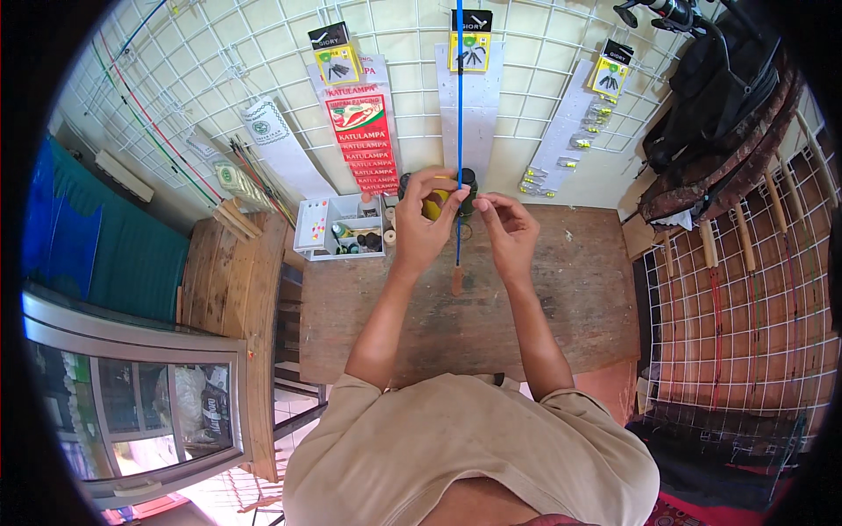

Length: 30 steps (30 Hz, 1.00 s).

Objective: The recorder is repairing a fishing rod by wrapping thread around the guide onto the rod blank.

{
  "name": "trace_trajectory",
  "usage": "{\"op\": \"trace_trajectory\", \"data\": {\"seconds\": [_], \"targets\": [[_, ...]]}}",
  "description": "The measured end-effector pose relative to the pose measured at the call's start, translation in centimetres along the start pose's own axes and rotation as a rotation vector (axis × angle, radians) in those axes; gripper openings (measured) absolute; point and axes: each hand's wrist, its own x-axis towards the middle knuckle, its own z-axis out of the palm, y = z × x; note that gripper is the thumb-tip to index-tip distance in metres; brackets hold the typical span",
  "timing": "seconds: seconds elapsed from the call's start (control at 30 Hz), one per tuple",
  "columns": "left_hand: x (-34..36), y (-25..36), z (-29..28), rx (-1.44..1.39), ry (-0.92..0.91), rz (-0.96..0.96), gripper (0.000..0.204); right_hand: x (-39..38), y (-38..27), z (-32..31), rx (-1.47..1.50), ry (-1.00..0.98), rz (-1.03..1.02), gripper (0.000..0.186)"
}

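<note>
A thin blue rod point(459, 245) with a cork handle point(457, 280) runs upright through the middle of the picture, over the wooden table. My left hand point(427, 215) is closed on the rod, thumb and fingers pinching it. Just right of the rod, my right hand point(507, 230) has thumb and forefinger pinched together; whatever they hold is too small to make out. Behind my hands, a yellow object point(431, 208) and a dark green cylinder point(469, 180) are partly hidden. A small ring point(467, 231) shows beside the rod.
The wooden table point(570, 316) bears a white compartment box point(311, 230) with small bottles. A wire wall grid point(553, 35) carries hanging packets point(610, 68). Rods with cork handles point(748, 241) and dark bags point(702, 114) are at right. A glass cabinet point(140, 403) stands at lower left.
</note>
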Motion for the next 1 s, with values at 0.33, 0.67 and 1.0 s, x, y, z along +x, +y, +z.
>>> {"op": "trace_trajectory", "data": {"seconds": [0.33, 0.67, 1.0], "targets": [[0.6, -0.1, -0.3, 0.110, -0.029, 0.052, 0.025, 1.4, -2.4, 0.1, 0.122, -0.127, 0.066, 0.016], [1.7, 1.2, 0.0, 0.052, 0.033, 0.106, 0.021, 1.5, -3.6, 1.6, -0.123, -0.052, -0.208, 0.013], [2.2, 2.1, 0.7, 0.052, 0.055, 0.181, 0.018, 1.8, -5.9, 3.3, -0.121, 0.059, -0.240, 0.017]]}}
